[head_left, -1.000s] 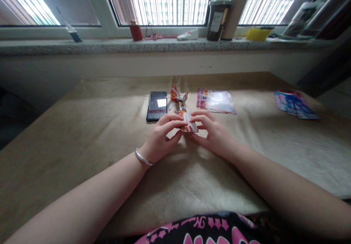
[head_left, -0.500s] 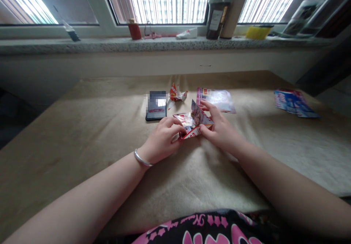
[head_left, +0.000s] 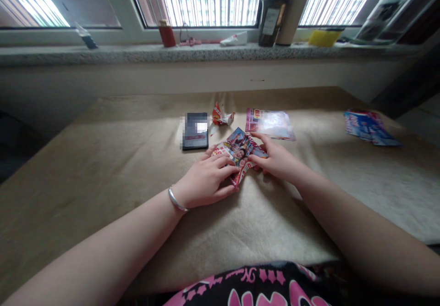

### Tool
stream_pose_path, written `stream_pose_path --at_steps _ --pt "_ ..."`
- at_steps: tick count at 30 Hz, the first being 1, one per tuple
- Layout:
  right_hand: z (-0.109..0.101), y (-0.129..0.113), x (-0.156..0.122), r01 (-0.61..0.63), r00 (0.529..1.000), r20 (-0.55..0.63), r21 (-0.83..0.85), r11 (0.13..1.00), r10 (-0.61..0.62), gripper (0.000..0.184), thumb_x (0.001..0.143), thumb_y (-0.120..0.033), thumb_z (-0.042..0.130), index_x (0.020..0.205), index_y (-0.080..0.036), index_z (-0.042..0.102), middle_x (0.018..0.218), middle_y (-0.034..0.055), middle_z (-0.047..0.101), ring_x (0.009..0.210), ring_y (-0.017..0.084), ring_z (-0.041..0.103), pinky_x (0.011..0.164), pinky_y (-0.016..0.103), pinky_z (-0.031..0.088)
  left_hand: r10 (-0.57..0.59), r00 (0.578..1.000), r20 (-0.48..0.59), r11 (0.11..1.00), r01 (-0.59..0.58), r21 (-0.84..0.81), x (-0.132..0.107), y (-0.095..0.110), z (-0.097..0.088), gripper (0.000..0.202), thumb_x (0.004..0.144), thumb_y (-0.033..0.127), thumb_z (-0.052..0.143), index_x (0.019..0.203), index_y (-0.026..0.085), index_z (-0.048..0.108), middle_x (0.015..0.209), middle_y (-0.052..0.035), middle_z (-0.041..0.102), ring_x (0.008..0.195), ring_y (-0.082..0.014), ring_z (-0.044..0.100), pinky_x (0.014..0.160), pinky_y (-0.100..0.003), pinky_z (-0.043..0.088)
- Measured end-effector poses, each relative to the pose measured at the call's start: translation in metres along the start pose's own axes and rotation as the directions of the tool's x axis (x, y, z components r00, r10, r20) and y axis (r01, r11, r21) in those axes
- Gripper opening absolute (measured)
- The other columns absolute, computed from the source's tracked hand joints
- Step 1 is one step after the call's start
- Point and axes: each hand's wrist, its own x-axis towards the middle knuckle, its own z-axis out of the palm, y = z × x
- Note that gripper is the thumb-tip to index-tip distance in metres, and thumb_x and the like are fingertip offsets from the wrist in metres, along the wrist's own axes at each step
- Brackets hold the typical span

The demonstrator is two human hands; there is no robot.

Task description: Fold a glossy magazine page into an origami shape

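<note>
A piece of colourful printed paper (head_left: 239,149), partly folded, lies flat on the beige cloth-covered table (head_left: 113,159) in front of me. My left hand (head_left: 206,180), with a silver bangle on the wrist, presses on the paper's left part with fingers curled over it. My right hand (head_left: 277,159) holds the paper's right edge between thumb and fingers. Just behind it sits a small folded paper figure (head_left: 222,115) of the same print.
A dark phone (head_left: 195,130) lies left of the folded figure. A glossy printed sheet (head_left: 270,124) lies right of it, and another printed sheet (head_left: 369,128) lies at the far right. The stone windowsill (head_left: 103,54) behind holds a red cup (head_left: 167,34), a dark jar (head_left: 270,19) and a yellow item (head_left: 321,36).
The narrow folded paper has been opened out and pressed flatter on the cloth. Both hands moved apart and now rest on its two sides.
</note>
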Motion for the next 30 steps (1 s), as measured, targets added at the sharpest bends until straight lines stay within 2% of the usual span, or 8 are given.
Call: stream_pose_path --at_steps 4,8,13,15,17,21,25,30 --pt "-0.001 0.006 0.003 0.048 0.998 -0.045 -0.108 0.993 -0.053 0.057 0.078 -0.025 0.061 0.132 -0.019 0.041 0.085 0.0058 0.067 0.065 0.017 0.063 0.063 0.033 0.054 -0.015 0.999 0.037 1.000 0.015 -0.010 0.001 -0.001 -0.002 0.047 0.083 0.055 0.053 0.115 0.020 0.058 0.118 -0.0092 0.057 0.113 -0.0274 0.052 0.104 -0.048 0.035" --pt "-0.003 0.009 0.004 0.132 0.985 -0.084 -0.192 0.972 -0.150 0.060 0.076 -0.027 0.064 0.132 -0.023 0.042 0.108 0.0097 0.063 0.093 0.023 0.063 0.084 0.043 0.051 -0.027 0.999 0.040 0.999 0.028 -0.020 0.001 0.000 -0.002 0.038 0.087 0.048 0.049 0.110 0.019 0.060 0.119 -0.0092 0.057 0.109 -0.0260 0.053 0.094 -0.042 0.044" --pt "-0.007 0.009 0.006 0.330 0.921 -0.081 -0.359 0.873 -0.381 0.025 0.076 -0.022 0.064 0.101 -0.024 0.066 0.121 0.0087 0.054 0.115 0.025 0.050 0.100 0.047 0.040 -0.032 0.999 0.022 0.999 0.032 -0.023 0.001 0.002 -0.001 0.032 0.091 0.038 0.044 0.112 0.019 0.059 0.126 -0.0085 0.054 0.115 -0.0254 0.050 0.098 -0.043 0.040" --pt "-0.011 0.007 0.007 0.410 0.891 -0.018 -0.400 0.819 -0.454 0.019 0.077 -0.020 0.063 0.094 -0.024 0.068 0.115 0.0074 0.059 0.113 0.024 0.051 0.099 0.047 0.039 -0.033 0.999 0.022 0.999 0.034 -0.032 0.001 0.002 -0.001 0.033 0.092 0.036 0.041 0.116 0.020 0.058 0.125 -0.0078 0.055 0.116 -0.0245 0.049 0.100 -0.043 0.038" --pt "-0.016 0.004 0.007 0.496 0.863 0.118 -0.378 0.782 -0.491 0.019 0.079 -0.016 0.059 0.092 -0.024 0.069 0.101 0.0049 0.066 0.101 0.021 0.057 0.093 0.043 0.044 -0.021 0.999 0.025 0.999 0.022 -0.038 0.000 0.000 -0.001 0.036 0.092 0.038 0.042 0.122 0.022 0.055 0.126 -0.0076 0.055 0.117 -0.0249 0.048 0.101 -0.044 0.037" --pt "-0.024 -0.004 0.005 0.565 0.814 0.337 -0.268 0.780 -0.474 0.026 0.072 -0.005 0.054 0.084 -0.023 0.070 0.087 0.0012 0.070 0.081 0.016 0.063 0.080 0.034 0.048 -0.005 0.999 0.031 0.999 0.006 -0.031 -0.001 -0.003 0.000 0.036 0.095 0.037 0.036 0.124 0.027 0.055 0.129 -0.0056 0.052 0.118 -0.0250 0.046 0.101 -0.046 0.035" --pt "-0.027 -0.010 0.001 0.581 0.790 0.420 -0.281 0.764 -0.447 0.025 0.068 -0.005 0.055 0.074 -0.024 0.070 0.091 -0.0004 0.070 0.082 0.016 0.062 0.082 0.033 0.047 -0.011 0.999 0.043 0.999 0.013 -0.048 -0.001 -0.004 0.002 0.036 0.097 0.032 0.031 0.120 0.031 0.057 0.128 -0.0027 0.053 0.118 -0.0227 0.047 0.100 -0.045 0.035" --pt "-0.027 -0.012 -0.001 0.584 0.792 0.438 -0.337 0.739 -0.426 0.007 0.071 -0.020 0.066 0.076 -0.024 0.069 0.087 0.0015 0.069 0.081 0.017 0.061 0.078 0.033 0.046 -0.019 1.000 -0.020 1.000 0.019 -0.010 0.000 0.001 0.004 0.031 0.089 0.032 0.051 0.117 0.026 0.059 0.124 -0.0056 0.056 0.114 -0.0258 0.048 0.097 -0.045 0.039"
